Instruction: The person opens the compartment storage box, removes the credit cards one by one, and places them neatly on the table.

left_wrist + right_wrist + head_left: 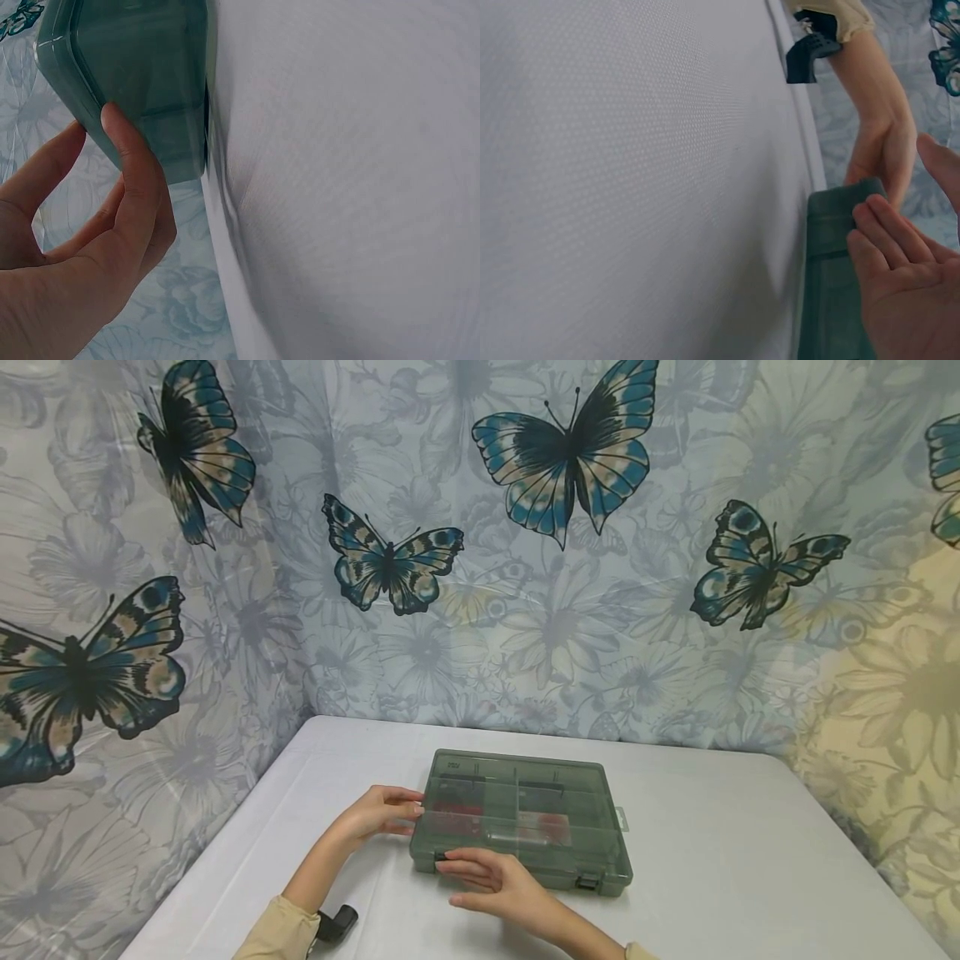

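Note:
A translucent green compartment box [517,760] lies flat on the white table with its lid down. Through the lid, red [555,828] and dark contents show dimly; their kind is unclear. My left hand [378,814] is at the box's left side, and in the left wrist view its fingertips [112,116] touch the box's edge with the fingers loosely bent. At the front, my right hand [498,885] is beside the left latch [441,857], which it partly covers. Its fingers [889,232] are nearly straight against or very near the front wall; contact is uncertain.
A second latch [588,882] sits at the box's front right, and a pale tab [622,819] sticks out on its right side. A black device [341,924] is at the left wrist. Butterfly-patterned cloth [525,677] hangs behind the white table [720,843].

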`<action>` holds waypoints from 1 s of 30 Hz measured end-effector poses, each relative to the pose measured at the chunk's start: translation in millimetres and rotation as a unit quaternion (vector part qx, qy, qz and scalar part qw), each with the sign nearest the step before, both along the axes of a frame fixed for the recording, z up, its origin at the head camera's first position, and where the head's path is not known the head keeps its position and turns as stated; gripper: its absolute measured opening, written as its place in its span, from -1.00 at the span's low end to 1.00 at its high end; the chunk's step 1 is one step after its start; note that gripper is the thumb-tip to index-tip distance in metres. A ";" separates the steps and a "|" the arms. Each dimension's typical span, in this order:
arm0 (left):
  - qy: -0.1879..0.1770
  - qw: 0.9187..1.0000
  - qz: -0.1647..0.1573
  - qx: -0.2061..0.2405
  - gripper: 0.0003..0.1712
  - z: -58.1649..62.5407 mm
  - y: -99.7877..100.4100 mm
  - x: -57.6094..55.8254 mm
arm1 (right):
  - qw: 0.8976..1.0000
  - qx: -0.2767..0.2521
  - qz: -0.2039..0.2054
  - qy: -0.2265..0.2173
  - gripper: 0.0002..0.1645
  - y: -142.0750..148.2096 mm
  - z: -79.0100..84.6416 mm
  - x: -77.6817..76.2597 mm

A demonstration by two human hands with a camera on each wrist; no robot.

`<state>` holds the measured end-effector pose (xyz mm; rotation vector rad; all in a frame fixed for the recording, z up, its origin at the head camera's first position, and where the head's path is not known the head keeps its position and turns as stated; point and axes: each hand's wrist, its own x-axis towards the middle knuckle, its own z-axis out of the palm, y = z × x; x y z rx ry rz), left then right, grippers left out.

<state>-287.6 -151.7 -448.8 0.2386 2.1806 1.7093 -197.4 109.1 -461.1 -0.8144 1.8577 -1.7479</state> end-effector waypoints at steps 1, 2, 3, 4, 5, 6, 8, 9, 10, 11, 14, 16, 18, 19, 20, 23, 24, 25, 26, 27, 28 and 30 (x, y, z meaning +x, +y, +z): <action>0.000 1.000 0.000 0.000 -0.43 0.1 0.1 0.0 | 1.000 -0.001 0.000 0.001 -0.33 -0.1 -0.2 -0.3; 0.000 1.000 0.000 0.000 -0.43 0.2 0.2 0.0 | 1.000 -0.002 0.000 0.000 -0.33 -0.1 -0.1 -0.5; 0.000 1.000 0.001 0.000 -0.42 0.3 0.3 0.1 | 1.000 -0.005 0.001 0.000 -0.33 -0.2 -0.4 -1.0; 0.000 1.000 0.001 0.000 -0.42 0.4 0.3 0.1 | 1.000 -0.006 0.002 -0.001 -0.33 -0.2 -1.0 -1.4; 0.000 1.000 0.001 0.000 -0.42 0.4 0.4 0.1 | 1.000 -0.006 0.003 -0.001 -0.32 -0.2 -1.5 -1.7; -0.001 1.000 0.001 0.000 -0.42 0.5 0.4 0.1 | 1.000 -0.006 0.003 -0.002 -0.32 -0.2 -1.8 -2.0; -0.001 1.000 0.001 0.000 -0.42 0.4 0.3 0.1 | 1.000 -0.007 0.003 -0.002 -0.33 -0.2 -2.6 -2.5; -0.001 1.000 0.000 -0.001 -0.41 0.5 0.2 0.2 | 1.000 -0.007 0.004 -0.003 -0.34 -0.2 -2.8 -2.7; -0.001 1.000 0.000 0.000 -0.41 0.4 0.2 0.1 | 1.000 -0.006 0.004 -0.004 -0.35 -0.2 -2.9 -2.6; -0.001 1.000 0.000 -0.001 -0.41 0.4 0.1 0.1 | 1.000 -0.005 0.003 -0.006 -0.35 -0.1 -2.6 -2.4; -0.002 1.000 -0.002 -0.001 -0.40 0.2 -0.1 -0.3 | 1.000 0.006 -0.002 -0.003 -0.34 0.1 -0.6 -1.3; -0.002 1.000 -0.004 0.000 -0.41 -0.1 -0.2 -0.7 | 1.000 0.017 -0.009 -0.001 -0.34 0.4 1.1 0.2; -0.001 1.000 -0.006 0.002 -0.41 -0.2 -0.3 -1.2 | 0.999 0.028 -0.016 0.003 -0.34 0.6 2.5 1.6; 0.000 1.000 -0.006 0.002 -0.42 -0.3 -0.4 -1.5 | 0.999 0.031 -0.020 0.005 -0.34 0.6 3.0 2.1; 0.001 1.000 -0.007 0.003 -0.42 -0.4 -0.5 -1.8 | 0.999 0.032 -0.021 0.005 -0.35 0.6 3.3 2.4; 0.002 1.000 -0.008 0.004 -0.42 -0.3 -0.8 -2.5 | 0.999 0.028 -0.021 0.003 -0.36 0.5 3.4 2.4; 0.003 1.000 -0.008 0.004 -0.42 -0.4 -0.9 -2.7 | 0.999 0.025 -0.020 0.002 -0.36 0.6 3.1 2.0; 0.003 1.000 -0.009 0.005 -0.42 -0.4 -0.9 -2.8 | 1.000 0.021 -0.019 0.000 -0.37 0.6 2.8 1.6; 0.003 1.000 -0.009 0.005 -0.42 -0.5 -0.9 -2.9 | 1.000 0.018 -0.017 -0.003 -0.37 0.7 2.6 1.3; 0.003 1.000 -0.010 0.005 -0.42 -0.4 -0.9 -2.9 | 1.000 0.015 -0.016 -0.004 -0.37 0.9 2.3 0.9; 0.004 1.000 -0.009 0.006 -0.42 -0.4 -0.9 -2.9 | 1.000 0.013 -0.014 -0.004 -0.37 1.2 2.1 0.5; 0.004 1.000 -0.010 0.006 -0.42 -0.6 -0.8 -2.9 | 1.000 0.010 -0.011 -0.007 -0.37 1.9 2.0 0.0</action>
